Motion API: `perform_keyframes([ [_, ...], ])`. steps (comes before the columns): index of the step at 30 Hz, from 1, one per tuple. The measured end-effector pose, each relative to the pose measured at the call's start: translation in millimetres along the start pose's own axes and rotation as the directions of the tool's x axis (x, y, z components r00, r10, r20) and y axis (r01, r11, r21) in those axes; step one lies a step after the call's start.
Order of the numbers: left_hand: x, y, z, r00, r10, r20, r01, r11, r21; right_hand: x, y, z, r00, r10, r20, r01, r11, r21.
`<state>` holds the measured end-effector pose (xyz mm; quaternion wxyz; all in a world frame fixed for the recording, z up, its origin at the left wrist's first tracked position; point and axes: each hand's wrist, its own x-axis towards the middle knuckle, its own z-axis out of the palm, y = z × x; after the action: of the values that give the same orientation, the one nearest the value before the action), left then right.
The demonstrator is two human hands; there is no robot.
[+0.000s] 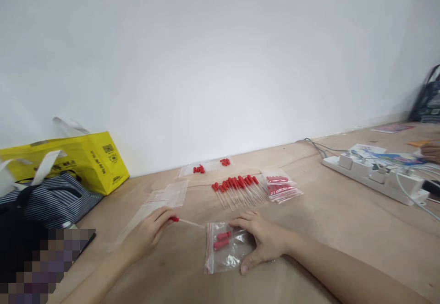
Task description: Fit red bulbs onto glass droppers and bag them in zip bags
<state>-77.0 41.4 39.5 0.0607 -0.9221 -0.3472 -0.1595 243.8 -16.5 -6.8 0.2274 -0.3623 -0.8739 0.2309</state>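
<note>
My left hand (153, 230) pinches the red bulb of a dropper (187, 222), its thin clear tube pointing right toward a clear zip bag (230, 263). The bag lies flat on the table, its red-lined zip edge on the left, with two red bulbs (221, 244) showing inside. My right hand (263, 237) holds the bag at its right side, thumb at the near edge and fingers at the far edge. Beyond it, a row of droppers with red bulbs (237, 185) lies on the table. To their right is a stack of filled zip bags (280, 187).
Flat clear bags (168, 194) lie left of the droppers. Loose red bulbs (198, 169) rest on plastic by the wall. A yellow bag (99, 157) and a striped bag (68, 201) stand left. A power strip (374, 176) with cables sits right, near another person's hand (431, 152).
</note>
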Motion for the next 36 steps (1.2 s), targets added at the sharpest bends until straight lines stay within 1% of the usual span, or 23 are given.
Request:
perform_keyframes([
  [1, -12, -1, 0.2, 1.000, -0.010, -0.027, 0.010, 1.000, -0.013, 0, 0, 0, 1.000, 0.005, 0.004, -0.005, 1.000, 0.003],
  [2, -22, -2, 1.3, 0.997, -0.052, -0.058, 0.052, 0.999, -0.010, -1, 0, -1, 1.000, 0.008, 0.008, -0.008, 1.000, 0.005],
  [3, -30, -1, 3.0, 0.995, -0.062, -0.075, 0.062, 0.998, -0.004, -1, 0, -1, 1.000, 0.011, 0.010, -0.011, 1.000, 0.005],
  [5, -38, 2, 7.2, 0.992, -0.059, -0.110, 0.062, 0.998, 0.023, -1, 1, 0, 1.000, 0.012, 0.009, -0.012, 1.000, 0.000],
  [7, -39, 6, 11.2, 0.988, -0.038, -0.148, 0.046, 0.998, 0.050, -1, 1, 0, 1.000, 0.008, 0.004, -0.008, 1.000, -0.010],
  [10, -38, 12, 15.8, 0.977, -0.037, -0.211, 0.052, 0.996, 0.066, -1, 1, 0, 1.000, -0.004, 0.003, 0.005, 1.000, -0.018],
  [11, -37, 13, 16.9, 0.976, -0.036, -0.215, 0.051, 0.997, 0.065, -1, 1, 0, 1.000, -0.007, 0.004, 0.007, 1.000, -0.018],
  [16, -34, 13, 19.1, 0.990, 0.029, -0.139, -0.023, 0.999, 0.045, -2, 1, 0, 1.000, 0.000, 0.004, 0.000, 1.000, -0.023],
  [18, -30, 18, 18.1, 0.991, 0.045, -0.128, -0.041, 0.999, 0.032, -2, 2, 0, 1.000, -0.006, 0.001, 0.006, 1.000, -0.022],
  [20, -25, 28, 16.2, 0.991, 0.043, -0.125, -0.042, 0.999, 0.007, -2, 2, 0, 1.000, -0.010, -0.003, 0.010, 1.000, -0.018],
  [23, -14, 46, 14.7, 0.993, -0.002, -0.120, -0.006, 0.998, -0.063, -2, 1, 0, 1.000, -0.008, -0.004, 0.008, 1.000, -0.016],
  [26, -2, 63, 19.2, 0.985, -0.128, -0.116, 0.100, 0.971, -0.216, -1, 0, -1, 1.000, -0.010, 0.003, 0.011, 1.000, -0.012],
  [28, 6, 72, 26.0, 0.964, -0.257, -0.071, 0.210, 0.896, -0.392, -1, -1, -1, 1.000, -0.001, 0.009, 0.001, 1.000, -0.010],
  [29, 10, 76, 30.1, 0.946, -0.324, -0.027, 0.269, 0.826, -0.496, -1, 0, -1, 1.000, 0.004, 0.011, -0.004, 1.000, -0.010],
  [31, 17, 82, 38.4, 0.900, -0.428, 0.086, 0.370, 0.641, -0.672, 0, 0, -1, 1.000, 0.008, 0.013, -0.008, 1.000, -0.013],
  [33, 23, 87, 45.6, 0.858, -0.483, 0.174, 0.426, 0.480, -0.767, 0, 1, 0, 1.000, 0.006, 0.013, -0.005, 1.000, -0.018],
  [34, 26, 89, 48.6, 0.844, -0.498, 0.196, 0.437, 0.430, -0.790, 0, 1, 0, 1.000, 0.005, 0.012, -0.005, 1.000, -0.020],
  [36, 31, 91, 54.1, 0.835, -0.510, 0.207, 0.439, 0.391, -0.809, 0, 1, 0, 1.000, 0.007, 0.010, -0.007, 1.000, -0.019],
])
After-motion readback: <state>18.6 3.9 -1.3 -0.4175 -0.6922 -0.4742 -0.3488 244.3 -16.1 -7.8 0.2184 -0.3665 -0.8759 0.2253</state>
